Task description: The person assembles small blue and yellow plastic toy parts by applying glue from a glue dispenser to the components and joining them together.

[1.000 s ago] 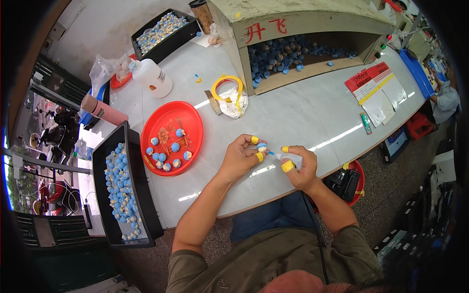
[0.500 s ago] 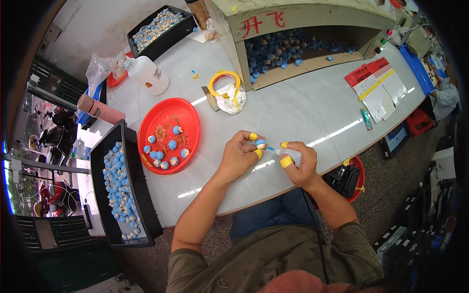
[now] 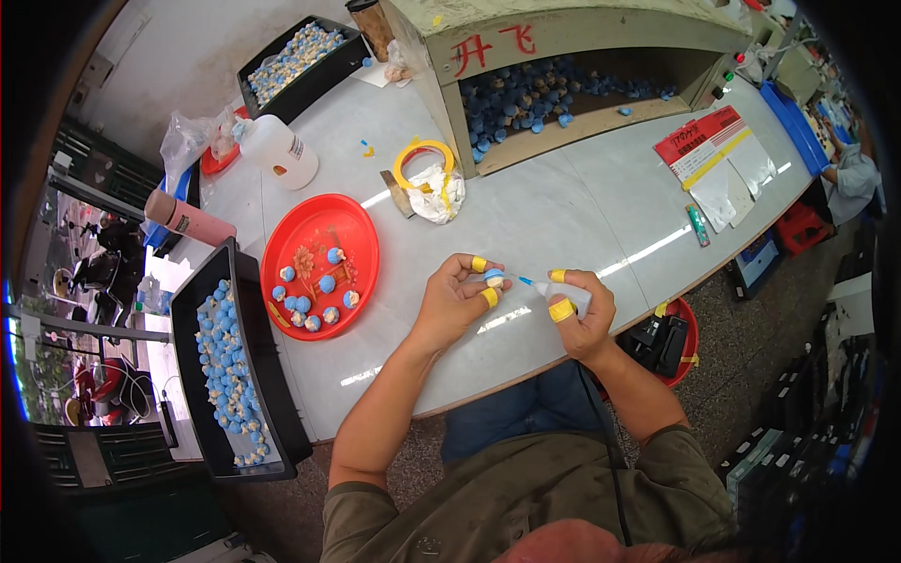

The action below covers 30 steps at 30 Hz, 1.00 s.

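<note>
Between the thumb and fingers of my left hand [image 3: 452, 302] is a small blue-and-cream figurine piece [image 3: 494, 279]. My right hand [image 3: 587, 319] grips a small translucent squeeze bottle [image 3: 573, 297] whose thin blue tip points at the piece, a short gap away. Yellow tape wraps some fingertips on both hands. Left of my hands, a red round plate [image 3: 368, 281] holds several similar blue-and-cream pieces. Beyond it, to the left, a black tray [image 3: 282, 375] contains many more of them.
Behind the plate stand a white plastic bottle [image 3: 282, 155] and a pink tumbler [image 3: 192, 220]. A yellow tape roll [image 3: 402, 169] lies mid-table. At the back are a second black tray [image 3: 324, 83] and a booth [image 3: 441, 94] with blue pieces inside. Red-and-white papers [image 3: 699, 150] lie right.
My right hand has drawn the squeeze bottle slightly right, so its tip is now apart from the piece. My left hand keeps its pinch; the whole view has shifted slightly.
</note>
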Each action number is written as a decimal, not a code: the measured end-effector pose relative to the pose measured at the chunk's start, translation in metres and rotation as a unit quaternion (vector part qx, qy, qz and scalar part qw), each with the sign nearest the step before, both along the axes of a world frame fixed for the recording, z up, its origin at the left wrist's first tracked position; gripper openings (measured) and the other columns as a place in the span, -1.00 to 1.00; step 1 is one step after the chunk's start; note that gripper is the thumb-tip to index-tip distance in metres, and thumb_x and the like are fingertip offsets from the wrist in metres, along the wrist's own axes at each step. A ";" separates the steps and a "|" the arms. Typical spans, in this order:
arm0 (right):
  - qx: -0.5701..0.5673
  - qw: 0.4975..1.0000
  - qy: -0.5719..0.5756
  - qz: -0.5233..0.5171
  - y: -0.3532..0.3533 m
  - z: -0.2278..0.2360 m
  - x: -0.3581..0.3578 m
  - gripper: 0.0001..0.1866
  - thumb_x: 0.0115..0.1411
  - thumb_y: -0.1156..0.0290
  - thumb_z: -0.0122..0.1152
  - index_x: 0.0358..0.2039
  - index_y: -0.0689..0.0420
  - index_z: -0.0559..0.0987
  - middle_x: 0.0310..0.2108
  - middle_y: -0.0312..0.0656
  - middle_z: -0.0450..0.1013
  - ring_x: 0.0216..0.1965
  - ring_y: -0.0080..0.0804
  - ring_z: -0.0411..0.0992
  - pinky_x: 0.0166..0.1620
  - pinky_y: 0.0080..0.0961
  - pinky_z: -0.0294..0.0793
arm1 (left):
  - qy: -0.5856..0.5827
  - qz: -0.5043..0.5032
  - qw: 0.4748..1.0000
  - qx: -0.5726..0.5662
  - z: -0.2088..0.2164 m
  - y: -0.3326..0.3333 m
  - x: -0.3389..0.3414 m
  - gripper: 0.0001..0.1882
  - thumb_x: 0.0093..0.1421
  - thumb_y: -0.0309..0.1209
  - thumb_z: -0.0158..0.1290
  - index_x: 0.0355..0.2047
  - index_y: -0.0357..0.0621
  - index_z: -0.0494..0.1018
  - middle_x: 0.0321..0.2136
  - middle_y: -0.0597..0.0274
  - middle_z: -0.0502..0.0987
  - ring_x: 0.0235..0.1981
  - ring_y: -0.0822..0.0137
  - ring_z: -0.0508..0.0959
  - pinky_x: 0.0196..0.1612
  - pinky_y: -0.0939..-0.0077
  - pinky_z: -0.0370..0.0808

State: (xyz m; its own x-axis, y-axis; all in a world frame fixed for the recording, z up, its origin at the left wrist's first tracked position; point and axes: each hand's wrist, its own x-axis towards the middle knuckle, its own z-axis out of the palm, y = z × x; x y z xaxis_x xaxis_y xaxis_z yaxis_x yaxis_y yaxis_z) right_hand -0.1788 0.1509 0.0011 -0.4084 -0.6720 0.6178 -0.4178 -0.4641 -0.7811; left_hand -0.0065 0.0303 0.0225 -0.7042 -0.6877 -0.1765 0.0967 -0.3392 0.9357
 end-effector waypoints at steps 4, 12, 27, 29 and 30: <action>0.019 1.000 0.000 0.023 0.000 0.000 -0.002 -0.77 0.10 0.54 0.24 -0.22 0.30 0.47 -0.38 -0.01 0.55 -0.49 -0.39 0.51 -0.40 -0.55 0.47 | 0.019 -0.012 0.999 0.033 -0.001 -0.001 0.001 -0.60 0.08 -0.67 0.16 -0.09 -0.26 0.29 -0.04 0.02 0.43 -0.02 0.15 0.56 0.07 0.42 0.50; -0.012 0.998 0.063 0.028 -0.003 0.000 0.001 -0.73 0.04 0.57 0.27 -0.22 0.29 0.47 -0.38 0.02 0.55 -0.50 -0.24 0.52 -0.41 -0.46 0.48 | 0.013 -0.016 1.000 -0.010 -0.003 0.001 0.000 -0.61 0.10 -0.70 0.14 -0.09 -0.27 0.28 0.00 0.03 0.40 0.01 0.12 0.55 0.09 0.39 0.50; 0.100 0.986 -0.121 -0.047 0.003 0.015 -0.029 -0.64 0.16 0.57 0.19 -0.03 0.35 0.39 -0.21 -0.11 0.54 -0.19 -0.50 0.48 -0.08 -0.57 0.42 | -0.012 -0.009 0.993 0.120 0.011 -0.003 0.004 -0.61 0.19 -0.52 0.13 0.02 -0.22 0.32 -0.04 0.08 0.49 -0.04 0.22 0.57 -0.09 0.55 0.57; 0.170 0.977 -0.108 -0.064 0.005 0.023 -0.057 -0.67 0.18 0.59 0.16 -0.04 0.34 0.40 -0.14 -0.10 0.52 -0.16 -0.53 0.46 -0.07 -0.59 0.42 | 0.009 -0.019 0.990 0.136 0.010 -0.005 0.006 -0.61 0.20 -0.48 0.13 0.03 -0.21 0.34 -0.06 0.09 0.51 -0.06 0.24 0.58 -0.11 0.57 0.57; 0.169 0.978 -0.100 -0.071 0.007 0.024 -0.072 -0.67 0.18 0.59 0.16 -0.04 0.34 0.40 -0.14 -0.10 0.52 -0.16 -0.53 0.46 -0.07 -0.59 0.42 | 0.012 -0.027 0.988 0.149 0.010 -0.005 0.005 -0.63 0.20 -0.47 0.13 0.00 -0.21 0.35 -0.07 0.09 0.52 -0.07 0.26 0.58 -0.12 0.58 0.58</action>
